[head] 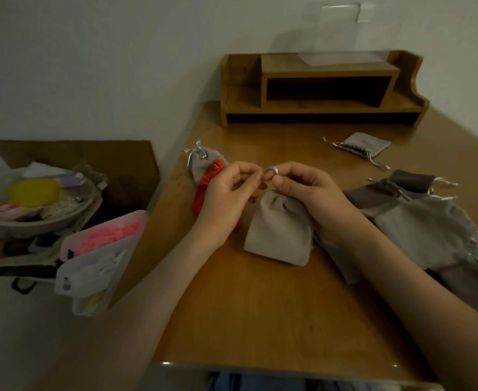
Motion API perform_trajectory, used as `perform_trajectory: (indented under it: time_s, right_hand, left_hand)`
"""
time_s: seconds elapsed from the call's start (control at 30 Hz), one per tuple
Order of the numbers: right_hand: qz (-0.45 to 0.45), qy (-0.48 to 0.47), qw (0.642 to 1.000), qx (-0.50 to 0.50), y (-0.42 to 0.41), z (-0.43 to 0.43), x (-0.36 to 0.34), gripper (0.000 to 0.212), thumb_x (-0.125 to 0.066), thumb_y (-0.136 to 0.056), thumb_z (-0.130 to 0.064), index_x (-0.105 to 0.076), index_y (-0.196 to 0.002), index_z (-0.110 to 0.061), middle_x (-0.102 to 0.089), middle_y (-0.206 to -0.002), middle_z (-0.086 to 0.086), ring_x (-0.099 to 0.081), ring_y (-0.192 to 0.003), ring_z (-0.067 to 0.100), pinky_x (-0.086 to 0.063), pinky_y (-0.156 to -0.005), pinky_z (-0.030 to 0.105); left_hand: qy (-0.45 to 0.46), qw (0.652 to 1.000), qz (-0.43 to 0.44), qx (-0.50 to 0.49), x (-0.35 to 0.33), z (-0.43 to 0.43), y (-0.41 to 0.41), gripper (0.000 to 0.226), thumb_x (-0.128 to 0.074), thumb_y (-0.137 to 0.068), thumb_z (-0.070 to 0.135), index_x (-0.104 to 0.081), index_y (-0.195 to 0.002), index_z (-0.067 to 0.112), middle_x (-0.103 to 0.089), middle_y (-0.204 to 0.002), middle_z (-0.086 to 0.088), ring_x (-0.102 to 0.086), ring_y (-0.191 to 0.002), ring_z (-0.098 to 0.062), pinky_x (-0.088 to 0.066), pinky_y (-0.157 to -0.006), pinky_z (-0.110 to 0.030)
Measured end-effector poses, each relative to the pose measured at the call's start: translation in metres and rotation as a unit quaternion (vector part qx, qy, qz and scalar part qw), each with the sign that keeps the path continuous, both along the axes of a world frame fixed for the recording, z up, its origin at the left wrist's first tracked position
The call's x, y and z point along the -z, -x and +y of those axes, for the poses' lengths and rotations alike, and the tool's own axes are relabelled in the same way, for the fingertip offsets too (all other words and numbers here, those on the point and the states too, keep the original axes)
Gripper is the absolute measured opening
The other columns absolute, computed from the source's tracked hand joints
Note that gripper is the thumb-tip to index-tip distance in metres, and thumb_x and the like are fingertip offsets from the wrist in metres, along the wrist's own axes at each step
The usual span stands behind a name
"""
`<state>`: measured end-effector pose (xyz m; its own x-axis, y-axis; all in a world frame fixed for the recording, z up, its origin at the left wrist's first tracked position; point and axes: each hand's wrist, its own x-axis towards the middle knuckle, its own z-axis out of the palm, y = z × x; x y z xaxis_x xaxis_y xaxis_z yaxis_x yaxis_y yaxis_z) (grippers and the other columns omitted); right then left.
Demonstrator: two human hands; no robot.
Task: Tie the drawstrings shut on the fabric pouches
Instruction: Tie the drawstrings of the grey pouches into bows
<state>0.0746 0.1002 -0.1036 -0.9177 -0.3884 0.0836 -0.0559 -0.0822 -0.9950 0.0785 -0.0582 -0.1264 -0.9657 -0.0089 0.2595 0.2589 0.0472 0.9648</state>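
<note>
left hand (pixel 226 193) and right hand (pixel 311 190) each pinch the thin, likely slippery drawstring (pixel 270 169) at frame centre above the soft, light-looking grey pouch (pixel 280 230), best held at its neck.

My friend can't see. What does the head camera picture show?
The left hand and right hand pinch a silver drawstring above a beige pouch on a wooden table. A tied grey pouch and a red pouch lie at left, more pouches at right.
</note>
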Motion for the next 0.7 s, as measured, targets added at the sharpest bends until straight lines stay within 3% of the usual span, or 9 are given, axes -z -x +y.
perform_trajectory:
  time_s: [0.13, 0.27, 0.4, 0.53, 0.6, 0.7]
  right_hand:
    - [0.009, -0.056, 0.996, 0.072, 0.004, -0.004, 0.006, 0.007, -0.060, -0.090, -0.014, -0.064, -0.095, -0.011, -0.065, -0.097, 0.015, -0.062, -0.084, 0.018, -0.054, -0.074, 0.028]
    - [0.043, -0.110, 0.984, 0.134, 0.007, -0.004, 0.011, 0.013, -0.066, -0.086, -0.017, -0.058, -0.097, -0.015, -0.065, -0.084, 0.005, -0.063, -0.077, 0.013, -0.053, -0.067, 0.022]
    - [0.108, -0.154, 0.975, 0.115, 0.006, -0.003, 0.012, 0.018, -0.063, -0.089, -0.017, -0.059, -0.105, -0.023, -0.062, -0.081, 0.001, -0.060, -0.072, 0.008, -0.050, -0.068, 0.018]
    - [0.111, -0.156, 0.975, 0.116, 0.003, -0.005, 0.011, 0.005, -0.061, -0.090, -0.016, -0.059, -0.087, -0.018, -0.060, -0.082, 0.003, -0.054, -0.068, 0.003, -0.046, -0.061, 0.013]
    - [0.116, -0.156, 0.972, 0.132, 0.003, -0.005, 0.011, 0.007, -0.064, -0.088, -0.018, -0.058, -0.084, -0.018, -0.061, -0.084, 0.006, -0.056, -0.071, 0.008, -0.048, -0.063, 0.018]
    - [0.119, -0.150, 0.972, 0.139, 0.003, -0.003, 0.011, 0.008, -0.064, -0.088, -0.017, -0.058, -0.083, -0.016, -0.063, -0.090, 0.013, -0.059, -0.078, 0.019, -0.051, -0.070, 0.030]
  left_hand:
    - [0.045, 0.999, -0.027, 0.016, 0.003, 0.002, 0.001, 0.011, -0.056, -0.095, 0.019, -0.066, -0.100, 0.021, -0.071, -0.094, -0.001, -0.067, -0.089, -0.012, -0.055, -0.077, -0.027]
    - [0.053, 0.996, -0.052, 0.043, 0.003, 0.003, 0.002, 0.015, -0.053, -0.096, 0.017, -0.068, -0.096, 0.018, -0.071, -0.093, -0.003, -0.066, -0.087, -0.012, -0.053, -0.077, -0.026]
    - [0.074, 0.994, -0.061, 0.048, 0.004, 0.004, 0.002, 0.017, -0.053, -0.096, 0.016, -0.069, -0.093, 0.015, -0.070, -0.087, -0.001, -0.065, -0.080, -0.009, -0.051, -0.070, -0.023]
    - [0.105, 0.992, -0.046, 0.050, 0.006, 0.001, 0.002, 0.021, -0.051, -0.098, 0.019, -0.071, -0.099, 0.011, -0.070, -0.096, -0.014, -0.066, -0.091, -0.026, -0.052, -0.078, -0.039]
    - [0.118, 0.990, -0.038, 0.060, 0.006, 0.002, 0.001, 0.025, -0.047, -0.100, 0.021, -0.070, -0.102, 0.012, -0.070, -0.094, -0.013, -0.065, -0.088, -0.019, -0.052, -0.074, -0.032]
    - [0.117, 0.990, -0.037, 0.074, 0.003, 0.003, -0.002, 0.027, -0.045, -0.100, 0.027, -0.069, -0.103, 0.015, -0.070, -0.082, 0.008, -0.063, -0.080, -0.004, -0.049, -0.068, -0.020]
